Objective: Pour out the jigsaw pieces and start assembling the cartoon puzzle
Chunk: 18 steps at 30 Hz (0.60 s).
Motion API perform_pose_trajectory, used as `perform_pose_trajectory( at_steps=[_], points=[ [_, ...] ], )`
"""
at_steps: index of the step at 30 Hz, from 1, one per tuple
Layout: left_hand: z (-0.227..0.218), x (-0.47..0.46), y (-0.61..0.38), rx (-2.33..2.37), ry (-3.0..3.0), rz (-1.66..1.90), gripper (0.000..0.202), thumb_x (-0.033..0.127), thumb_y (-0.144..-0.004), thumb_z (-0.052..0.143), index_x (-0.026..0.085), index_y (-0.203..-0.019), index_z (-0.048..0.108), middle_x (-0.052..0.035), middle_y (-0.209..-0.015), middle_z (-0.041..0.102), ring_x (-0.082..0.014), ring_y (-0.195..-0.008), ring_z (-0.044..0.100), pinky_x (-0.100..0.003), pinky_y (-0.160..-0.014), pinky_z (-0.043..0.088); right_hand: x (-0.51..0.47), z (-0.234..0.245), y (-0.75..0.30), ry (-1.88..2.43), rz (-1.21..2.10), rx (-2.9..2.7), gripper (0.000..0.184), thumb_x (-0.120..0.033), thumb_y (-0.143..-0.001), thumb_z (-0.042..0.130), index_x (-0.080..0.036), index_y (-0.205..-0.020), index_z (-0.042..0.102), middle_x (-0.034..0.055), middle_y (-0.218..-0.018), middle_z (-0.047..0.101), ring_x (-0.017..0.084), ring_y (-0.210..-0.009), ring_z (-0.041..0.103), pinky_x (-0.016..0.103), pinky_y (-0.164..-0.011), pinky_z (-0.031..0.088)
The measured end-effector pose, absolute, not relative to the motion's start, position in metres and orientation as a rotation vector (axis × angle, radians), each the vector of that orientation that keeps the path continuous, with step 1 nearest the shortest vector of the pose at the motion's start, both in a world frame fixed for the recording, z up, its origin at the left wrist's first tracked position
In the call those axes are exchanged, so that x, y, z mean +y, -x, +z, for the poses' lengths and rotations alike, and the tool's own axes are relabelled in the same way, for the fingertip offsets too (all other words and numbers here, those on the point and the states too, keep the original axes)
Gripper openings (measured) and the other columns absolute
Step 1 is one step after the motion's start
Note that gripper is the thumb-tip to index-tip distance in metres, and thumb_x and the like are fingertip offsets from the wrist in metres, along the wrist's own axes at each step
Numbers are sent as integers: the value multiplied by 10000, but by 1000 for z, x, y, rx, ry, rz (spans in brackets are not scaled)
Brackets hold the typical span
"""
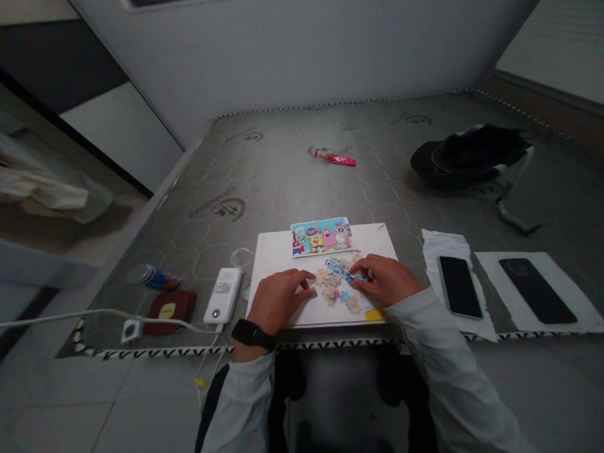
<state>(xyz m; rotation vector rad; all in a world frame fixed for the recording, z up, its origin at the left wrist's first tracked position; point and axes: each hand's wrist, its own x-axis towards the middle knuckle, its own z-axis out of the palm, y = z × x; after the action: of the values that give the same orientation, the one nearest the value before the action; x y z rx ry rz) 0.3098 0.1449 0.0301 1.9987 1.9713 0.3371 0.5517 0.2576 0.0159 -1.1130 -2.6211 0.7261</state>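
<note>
Puzzle pieces (pixel 329 276) lay heaped, seemingly unjoined; left fingers (pixel 299 275) stood parted; whether right fingers (pixel 370 259) held any, I couldn't tell.

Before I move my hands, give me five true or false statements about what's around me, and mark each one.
1. The picture card lies on the white board, beyond the puzzle pieces. True.
2. A watch is worn on the right wrist. False: the dark watch is on the left wrist.
3. The right hand is at the puzzle pieces. True.
4. A cap lies to the left of the white board. False: the dark cap lies to its right, farther back.
5. The white power bank lies to the left of the white board. True.
</note>
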Motion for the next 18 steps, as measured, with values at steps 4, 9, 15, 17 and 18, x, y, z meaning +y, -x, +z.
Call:
perform_pose_trajectory(
  at_steps=[4,9,15,17,18],
  points=[
    [30,144,-310,1951,-2067,342,147,359,-926,666,269,-963,777,1,-1011,764,-172,-845,701,-276,-684,448,259,15,-553,1122,706,-2611,138,-242,-840,698,-241,-974,731,27,-860,672,180,-785,611,308,-735,437],
    [22,145,-305,1849,-2182,389,134,361,-920,678,307,-942,799,26,-1011,770,-144,-818,704,-253,-640,410,260,14,-553,1090,735,-2622,140,-248,-844,699,-239,-980,726,20,-828,661,174,-753,596,305,-710,427],
    [20,140,-283,1820,-2142,452,79,360,-855,758,325,-911,800,53,-984,778,-129,-810,708,-243,-667,433,261,13,-556,1050,728,-2634,145,-244,-843,705,-226,-986,722,25,-836,673,174,-748,602,312,-713,435],
    [22,138,-279,1880,-2157,473,104,359,-905,701,321,-927,796,46,-998,775,-126,-814,704,-243,-655,429,261,14,-555,1026,716,-2624,142,-250,-844,710,-225,-983,719,22,-834,675,174,-751,607,312,-717,439],
    [23,137,-279,1915,-2167,476,130,364,-925,675,314,-931,795,39,-1003,775,-128,-813,703,-245,-648,427,261,14,-554,1011,712,-2621,140,-251,-845,711,-224,-982,717,21,-831,675,173,-751,610,312,-721,440]
  ],
)
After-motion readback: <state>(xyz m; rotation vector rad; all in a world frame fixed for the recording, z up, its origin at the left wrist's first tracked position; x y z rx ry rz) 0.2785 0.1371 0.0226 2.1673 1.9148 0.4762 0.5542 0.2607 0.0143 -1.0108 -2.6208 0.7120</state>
